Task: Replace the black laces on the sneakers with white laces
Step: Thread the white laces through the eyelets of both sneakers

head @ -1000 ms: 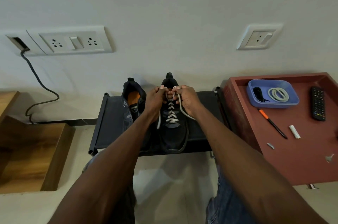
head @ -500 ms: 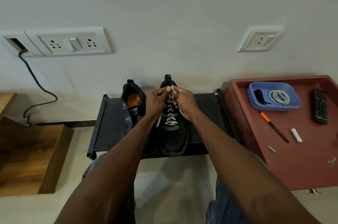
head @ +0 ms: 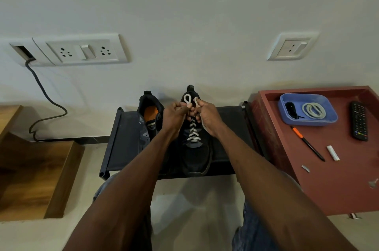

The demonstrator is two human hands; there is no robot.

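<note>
Two hands meet over the right sneaker (head: 195, 148) on the black rack (head: 123, 138): the left hand (head: 174, 116) pinches a white lace (head: 187, 100) loop, the right hand (head: 207, 116) grips the other end. Beside it stands the left sneaker (head: 148, 121).

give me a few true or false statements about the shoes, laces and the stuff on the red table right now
1. Both hands pinch white lace loops above the right-hand sneaker. True: left hand, right hand, white lace.
2. The left-hand sneaker is laced in white. False: no white lace shows on it.
3. A coiled white lace lies in the blue tray. True.
4. The remote lies inside the blue tray. False: it lies on the red table, beside the tray.
5. The pen has an orange end. True.
</note>
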